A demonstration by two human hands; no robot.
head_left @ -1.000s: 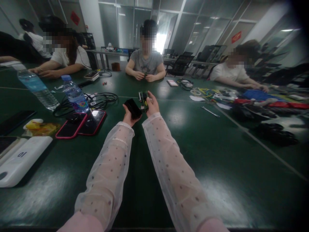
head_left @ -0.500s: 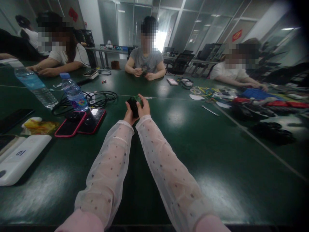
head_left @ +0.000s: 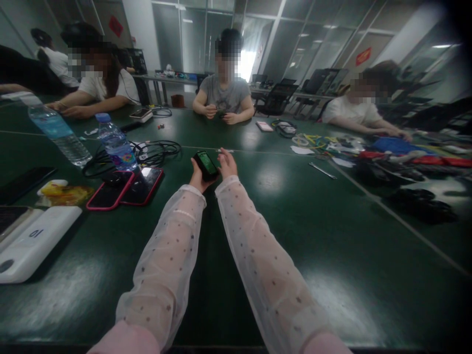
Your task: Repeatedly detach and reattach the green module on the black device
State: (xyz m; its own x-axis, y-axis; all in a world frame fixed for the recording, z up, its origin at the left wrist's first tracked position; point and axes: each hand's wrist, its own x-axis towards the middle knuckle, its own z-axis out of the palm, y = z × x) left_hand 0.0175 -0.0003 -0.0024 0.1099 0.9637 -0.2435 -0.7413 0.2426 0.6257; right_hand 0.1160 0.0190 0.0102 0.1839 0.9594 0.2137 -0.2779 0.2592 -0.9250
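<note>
Above the green table, my left hand [head_left: 199,178] grips a small black box-shaped device [head_left: 205,165] by its left side and underside. Its upward face looks green, with detail too small to read. My right hand [head_left: 226,164] is just to the right of the device, fingers raised and loosely apart, with nothing visible in them. Whether its thumb touches the device's right edge I cannot make out. Two phones in red-pink cases, a left phone [head_left: 110,191] and a right phone [head_left: 143,186], overlap on the table left of my hands.
Two water bottles, a taller one [head_left: 61,132] and a blue-capped one [head_left: 116,145], stand left near black cables [head_left: 158,150]. A white power bank [head_left: 39,243] lies front left. A wrench [head_left: 322,170] and tangled cables [head_left: 317,142] lie right. Across the table sits a person [head_left: 223,98].
My right hand has moved off the device to the right. The device's green face is now uncovered and turned up, while my left hand still holds it.
</note>
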